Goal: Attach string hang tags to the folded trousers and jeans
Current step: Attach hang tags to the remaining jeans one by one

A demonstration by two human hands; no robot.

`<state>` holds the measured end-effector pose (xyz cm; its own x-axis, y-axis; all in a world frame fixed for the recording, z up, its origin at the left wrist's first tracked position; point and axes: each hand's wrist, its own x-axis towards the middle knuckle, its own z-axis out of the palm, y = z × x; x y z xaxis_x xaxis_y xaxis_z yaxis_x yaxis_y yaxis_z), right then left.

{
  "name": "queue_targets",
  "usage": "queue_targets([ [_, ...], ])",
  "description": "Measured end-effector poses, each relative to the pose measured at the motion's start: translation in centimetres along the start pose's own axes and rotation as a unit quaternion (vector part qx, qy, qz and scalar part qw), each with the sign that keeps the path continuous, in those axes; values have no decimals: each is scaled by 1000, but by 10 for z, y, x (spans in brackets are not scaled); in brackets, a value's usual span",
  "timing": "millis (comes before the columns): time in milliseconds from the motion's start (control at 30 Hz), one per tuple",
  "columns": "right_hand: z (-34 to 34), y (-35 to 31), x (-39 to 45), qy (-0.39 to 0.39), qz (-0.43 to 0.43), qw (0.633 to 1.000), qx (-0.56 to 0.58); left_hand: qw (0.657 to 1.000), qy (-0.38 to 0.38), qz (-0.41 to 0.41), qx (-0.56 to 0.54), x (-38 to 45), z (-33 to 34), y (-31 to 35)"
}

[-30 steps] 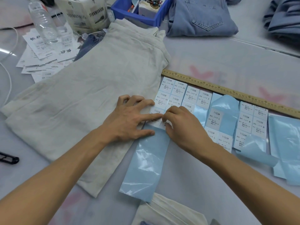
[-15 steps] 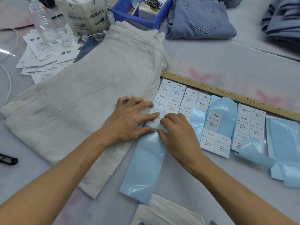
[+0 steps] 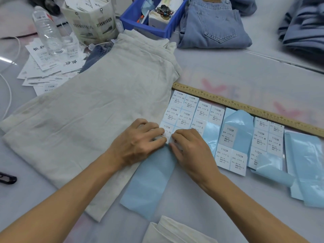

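**Peeling a size sticker beside the cream trousers**

The worktop (image 3: 228, 67) is carrying everything. The cream trousers (image 3: 98, 120) are lying folded across its left half, waistband toward the far edge, and the folded jeans (image 3: 215, 23) are sitting at the far edge next to a blue bin (image 3: 140, 20). A wooden ruler (image 3: 245, 107) is running toward the right edge, with sticker sheets (image 3: 182, 109) on pale blue backing lined up just on its near side. Loose hang tags (image 3: 47, 67) are piled by a water bottle (image 3: 47, 30) near the far left corner.

The left hand (image 3: 138, 142) is resting half on the trousers, its fingers loosely curled and fingertips pressing down the leftmost sheet. The right hand (image 3: 189, 149) is curling onto the sheet's near end, seemingly pinching at a sticker's edge; whether it is truly gripping one, I cannot tell.

The risk I am seeing: the backing strip (image 3: 149, 181) is curling up, so a sticker could tear or fold onto itself. The sheet is touching the trouser edge, so a freed sticker could catch the fabric.
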<state>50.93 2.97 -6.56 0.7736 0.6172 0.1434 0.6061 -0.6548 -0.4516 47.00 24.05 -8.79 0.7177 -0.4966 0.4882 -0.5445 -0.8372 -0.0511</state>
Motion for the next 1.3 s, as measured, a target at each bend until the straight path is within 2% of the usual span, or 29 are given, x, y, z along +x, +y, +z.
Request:
queue_targets([
  [167, -3, 6, -1, -26, -32, 999, -11, 1000, -24, 1, -21, 4, -5, -1],
  [267, -2, 6, -3, -10, -31, 999, -10, 998, -39, -7, -39, 10, -9, -2],
  [400, 3, 5, -5, 21, -25, 999, -4, 991, -117, -33, -62, 24, -12, 0],
  [467, 6, 5, -7, 36, -29, 999, -1, 976, -166, -85, -113, 34, -17, 0],
  [567, 13, 4, -12, 71, -46, 996, 4, 935, -263, -165, -169, 48, -21, -7],
  [733, 22, 8, -17, 98, -61, 993, 4, 904, -353, -162, -178, 66, -23, -9],
  [867, 23, 9, -17, 110, -65, 992, 11, 891, -368, -174, -202, 70, -24, -15],
  [1300, 26, 12, -18, 127, -83, 988, 0, 888, -339, -206, -231, 63, -19, -17],
])
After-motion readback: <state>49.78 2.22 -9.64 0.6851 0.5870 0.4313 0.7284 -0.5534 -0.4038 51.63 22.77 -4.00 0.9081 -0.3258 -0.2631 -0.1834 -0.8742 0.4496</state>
